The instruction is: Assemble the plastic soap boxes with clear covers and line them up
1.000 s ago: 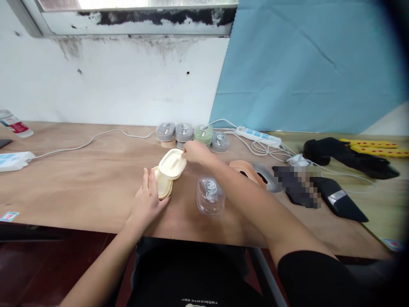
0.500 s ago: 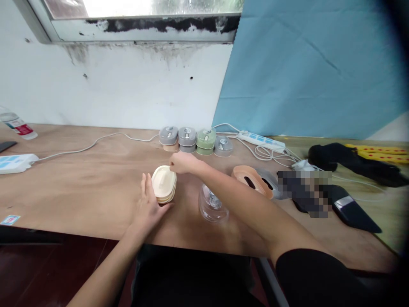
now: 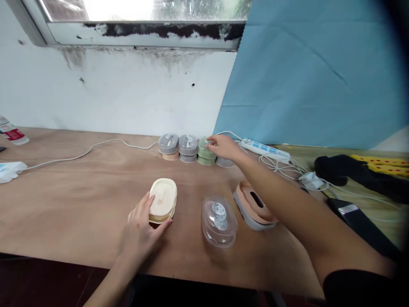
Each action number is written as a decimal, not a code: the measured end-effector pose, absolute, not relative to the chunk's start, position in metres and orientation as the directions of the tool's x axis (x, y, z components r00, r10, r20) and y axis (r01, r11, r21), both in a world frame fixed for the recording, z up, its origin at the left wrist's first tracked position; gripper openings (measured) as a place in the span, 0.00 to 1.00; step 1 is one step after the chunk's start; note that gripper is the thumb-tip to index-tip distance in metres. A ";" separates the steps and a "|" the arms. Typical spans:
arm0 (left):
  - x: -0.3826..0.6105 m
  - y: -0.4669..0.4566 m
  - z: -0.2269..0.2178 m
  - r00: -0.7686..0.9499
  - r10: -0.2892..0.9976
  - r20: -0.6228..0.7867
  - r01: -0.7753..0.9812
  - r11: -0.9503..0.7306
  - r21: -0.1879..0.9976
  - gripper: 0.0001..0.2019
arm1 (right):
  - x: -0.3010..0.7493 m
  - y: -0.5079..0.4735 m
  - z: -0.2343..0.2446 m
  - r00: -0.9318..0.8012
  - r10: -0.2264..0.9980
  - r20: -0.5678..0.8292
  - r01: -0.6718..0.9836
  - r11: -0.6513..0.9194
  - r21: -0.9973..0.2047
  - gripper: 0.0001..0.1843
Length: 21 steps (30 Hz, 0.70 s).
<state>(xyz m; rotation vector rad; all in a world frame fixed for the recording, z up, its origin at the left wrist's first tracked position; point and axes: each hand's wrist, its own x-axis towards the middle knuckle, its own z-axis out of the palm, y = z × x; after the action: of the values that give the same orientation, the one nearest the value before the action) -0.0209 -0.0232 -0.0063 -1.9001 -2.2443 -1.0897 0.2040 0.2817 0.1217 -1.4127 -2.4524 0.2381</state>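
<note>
- Steadying the cream box (image 3: 163, 198), left of centre in the frame, seems to be our left hand's (image 3: 143, 224) part: its thumb and fingers stand apart, touching the lower left of the box. A flat oval top hides whatever is inside.
- Just above centre, we see two grey boxes (image 3: 168, 144) (image 3: 188, 145), each atop another layer, the left one peach below. Their contents are unclear to us.
- Beside them, right of centre, our right hand (image 3: 223, 147) is at the green box (image 3: 206, 153), covering part of its lid; we cannot tell whether the fingers grip it. Lifting from here would call for a firm hold around its sides.
- Lower, right of centre, the clear box (image 3: 220, 221) shows a round label; we make out no other contents.
- Farther right, a peach tray (image 3: 255, 202) with a dark slot rests on a grey one, partly behind our forearm.
</note>
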 end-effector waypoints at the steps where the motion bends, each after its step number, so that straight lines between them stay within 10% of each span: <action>1: -0.021 -0.023 -0.006 -0.258 0.857 0.446 0.872 0.008 0.489 0.33 | 0.210 0.287 0.121 -0.455 0.869 0.193 0.821 0.493 -0.288 0.22; 7: -0.021 -0.021 -0.003 -0.213 0.847 0.487 0.896 -0.029 0.443 0.26 | 0.209 0.273 0.115 -0.532 0.790 0.305 0.729 0.611 -0.309 0.20; 15: -0.018 -0.021 0.004 -0.236 0.803 0.547 0.891 -0.046 0.452 0.12 | 0.158 0.198 0.102 -0.949 0.314 0.022 0.301 0.925 -0.232 0.29; 21: -0.018 -0.024 0.016 -0.317 0.755 0.574 0.796 -0.117 0.594 0.14 | 0.139 0.184 0.093 -0.952 0.297 0.073 0.249 0.892 -0.376 0.34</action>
<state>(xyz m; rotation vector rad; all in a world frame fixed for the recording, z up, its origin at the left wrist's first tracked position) -0.0182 -0.0244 0.0163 -1.8093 -2.0574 -1.4459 0.1393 0.1843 0.0933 -0.4246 -2.9303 0.5572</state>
